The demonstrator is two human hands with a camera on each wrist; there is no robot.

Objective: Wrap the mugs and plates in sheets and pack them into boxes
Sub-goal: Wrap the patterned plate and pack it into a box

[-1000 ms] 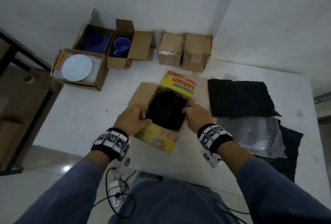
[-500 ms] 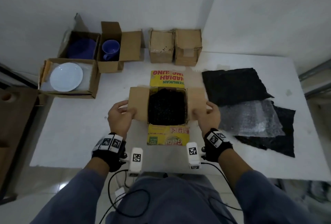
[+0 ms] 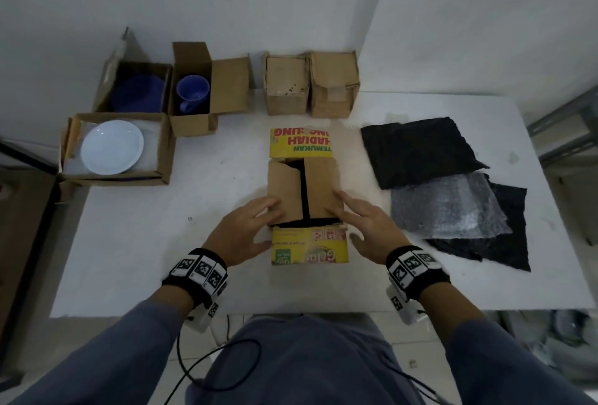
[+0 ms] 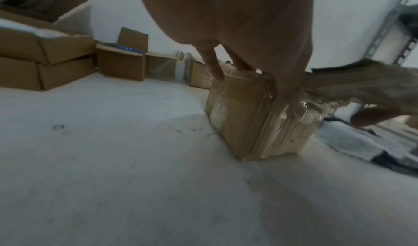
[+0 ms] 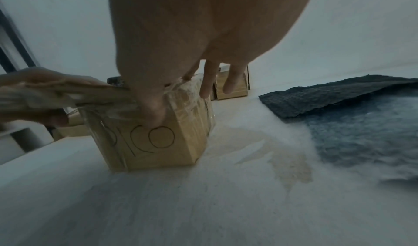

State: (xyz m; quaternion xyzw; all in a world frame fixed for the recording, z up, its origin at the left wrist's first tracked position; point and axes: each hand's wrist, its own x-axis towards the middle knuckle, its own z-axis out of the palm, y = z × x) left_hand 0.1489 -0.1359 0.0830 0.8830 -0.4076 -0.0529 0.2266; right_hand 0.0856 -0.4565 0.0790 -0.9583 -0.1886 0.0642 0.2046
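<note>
The cardboard box point(image 3: 322, 192) stands mid-table with both brown side flaps folded in over it. A black-wrapped item point(image 3: 303, 189) shows only through the dark slit between the flaps. The yellow far flap point(image 3: 301, 142) and yellow near flap point(image 3: 309, 247) lie spread outward. My left hand point(image 3: 249, 226) lies with straight fingers on the left flap, thumb by the near corner. Straight fingers of my right hand point(image 3: 362, 223) press the right flap. The wrist views show the box point(image 4: 248, 117) point(image 5: 158, 142) under my fingertips point(image 4: 216, 71) point(image 5: 204, 87).
At the back left, open boxes hold a blue mug point(image 3: 192, 94), a blue plate point(image 3: 137, 94) and a white plate point(image 3: 111, 147). Two shut boxes point(image 3: 286, 85) point(image 3: 333, 84) stand against the wall. Black sheets point(image 3: 417, 152) and bubble wrap point(image 3: 449, 207) lie at the right.
Both side flaps, held spread apart half a second ago, are now folded in over the black-wrapped item. My hands moved inward with them onto the top of the box.
</note>
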